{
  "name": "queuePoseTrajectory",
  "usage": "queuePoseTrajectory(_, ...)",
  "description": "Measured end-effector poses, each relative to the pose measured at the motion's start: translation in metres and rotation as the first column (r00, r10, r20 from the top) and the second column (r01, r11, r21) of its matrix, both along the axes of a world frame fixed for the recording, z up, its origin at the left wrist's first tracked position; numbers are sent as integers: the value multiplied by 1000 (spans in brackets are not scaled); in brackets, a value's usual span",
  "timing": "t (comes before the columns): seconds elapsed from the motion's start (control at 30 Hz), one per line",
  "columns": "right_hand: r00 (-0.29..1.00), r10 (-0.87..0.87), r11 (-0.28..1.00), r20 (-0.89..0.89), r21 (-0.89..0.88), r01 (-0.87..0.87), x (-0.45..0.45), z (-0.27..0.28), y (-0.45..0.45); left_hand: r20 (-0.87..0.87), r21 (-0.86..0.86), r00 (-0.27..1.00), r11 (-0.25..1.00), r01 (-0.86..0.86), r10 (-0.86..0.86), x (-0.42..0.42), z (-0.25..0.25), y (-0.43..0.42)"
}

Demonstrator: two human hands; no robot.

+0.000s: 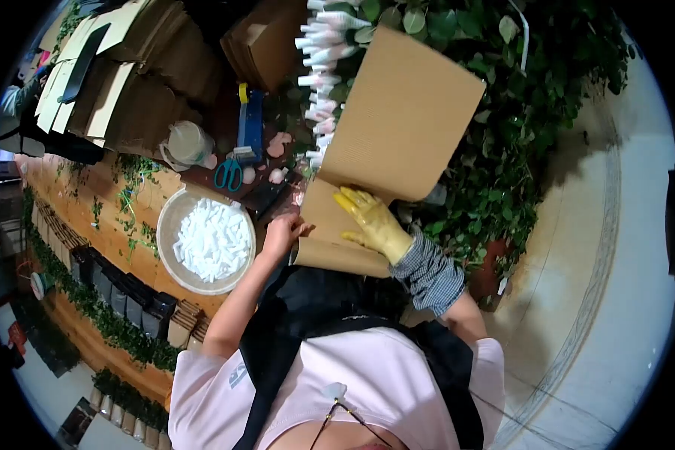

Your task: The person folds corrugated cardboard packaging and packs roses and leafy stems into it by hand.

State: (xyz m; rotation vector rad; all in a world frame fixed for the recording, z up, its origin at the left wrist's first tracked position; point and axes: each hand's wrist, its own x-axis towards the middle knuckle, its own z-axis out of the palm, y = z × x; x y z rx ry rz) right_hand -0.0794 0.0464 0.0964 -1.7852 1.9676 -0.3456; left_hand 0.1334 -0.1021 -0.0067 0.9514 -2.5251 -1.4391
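A folded sheet of brown corrugated cardboard (405, 105) lies before me, its large far flap tilted up and its near edge bent up by my body. My right hand (373, 221), in a yellow rubber glove with a checked sleeve cuff, rests on the cardboard near the fold, fingers stretched out. At the left edge of the sheet, my bare left hand (283, 234) has its fingers curled against the board and seems to pinch it; the fingertips are partly hidden. Beyond the flap's left side runs a row of white-sleeved flower heads (326, 52), with leafy stems (495, 195) to the right.
A round basket (165, 259) of small white sleeves (211, 240) stands left of my left hand. Behind it are teal scissors (229, 175), a blue tape dispenser (251, 124) and a whitish bucket (190, 142). Stacked cardboard (139, 97) rises at the far left.
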Motion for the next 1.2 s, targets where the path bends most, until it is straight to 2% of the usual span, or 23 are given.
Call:
queuePoseTrajectory(0.07, 998, -35, 993, -44, 108, 40, 3, 5, -10, -7, -59, 995, 993, 98, -99, 5, -14, -5)
queuePoseTrajectory(0.1, 984, 34, 990, -175, 137, -10, 5, -20, -4, -34, -128, 982, 976, 178, -183, 0, -18, -12)
queuePoseTrajectory(0.13, 985, 23, 991, -169, 136, 1, 8, -24, -7, -27, -128, 980, 973, 190, -195, -3, -13, -16)
queuePoseTrajectory(0.2, 937, 188, 884, -296, 467, -30, 15, -32, -17, 37, -280, 941, 900, 333, -337, -4, -1, -24)
queuePoseTrajectory(0.23, 921, 214, 857, -324, 514, -18, 18, -30, -20, 41, -280, 939, 898, 338, -341, -6, 10, -26)
queuePoseTrajectory(0.33, 894, 216, 845, -394, 533, 31, 28, -47, -20, 240, -433, 915, 808, 400, -324, -20, 42, -30)
queuePoseTrajectory(0.43, 841, 244, 799, -482, 592, 107, 39, -73, -19, -197, -333, 906, 895, 298, -375, -61, 125, -21)
queuePoseTrajectory(0.47, 828, 227, 811, -513, 570, 131, 42, -72, -16, -356, -481, 816, 838, 258, -456, -80, 150, -17)
queuePoseTrajectory(0.53, 830, 202, 835, -520, 535, 131, 38, -71, -12, -371, -776, 727, 623, 98, -577, -122, 181, -13)
queuePoseTrajectory(0.57, 832, 192, 844, -521, 520, 131, 37, -70, -11, -372, -780, 729, 619, 90, -575, -135, 162, -8)
queuePoseTrajectory(0.63, 832, 177, 858, -526, 496, 131, 35, -70, -9, 50, -684, 846, 599, 416, -531, -153, 98, 3)
queuePoseTrajectory(0.73, 832, 166, 880, -529, 459, 117, 28, -68, -13, -46, -728, 871, 613, 306, -490, -151, 87, 6)
queuePoseTrajectory(0.8, 836, 169, 890, -523, 445, 99, 27, -65, -15, -77, -700, 864, 644, 308, -497, -152, 83, 5)
queuePoseTrajectory(0.83, 837, 174, 895, -519, 438, 85, 26, -61, -16, -174, -608, 833, 722, 328, -525, -150, 92, 1)
queuePoseTrajectory(0.87, 837, 180, 900, -517, 430, 72, 24, -56, -17, -414, -571, 763, 795, 207, -496, -145, 101, -5)
queuePoseTrajectory(0.93, 838, 195, 908, -510, 417, 43, 24, -53, -18, -524, -441, 756, 884, 154, -393, -121, 152, -34)
queuePoseTrajectory(1.0, 839, 192, 920, -509, 392, 28, 25, -59, -14, -423, -656, 851, 753, -52, -310, -83, 190, -104)
queuePoseTrajectory(1.03, 843, 152, 938, -516, 345, 42, 22, -92, -9, -400, -767, 901, 599, -230, -166, -61, 217, -138)
queuePoseTrajectory(1.07, 846, 112, 953, -520, 297, 56, 20, -124, -4, -423, -795, 904, 452, -404, 62, -40, 230, -177)
queuePoseTrajectory(1.1, 829, 156, 946, -537, 322, 31, 23, -104, -4, -323, -858, 915, 335, -391, 240, -11, 236, -228)
queuePoseTrajectory(1.13, 937, 134, 859, -324, 509, 53, 31, -18, -24, -171, -932, 845, 196, -306, 506, 12, 244, -262)
queuePoseTrajectory(1.17, 921, 146, 876, -361, 480, 49, 30, -38, -18, -51, -907, 772, 294, -302, 634, 30, 257, -291)
queuePoseTrajectory(1.2, 904, 151, 893, -400, 447, 49, 28, -57, -14, -46, -877, 775, 345, -333, 631, 54, 252, -327)
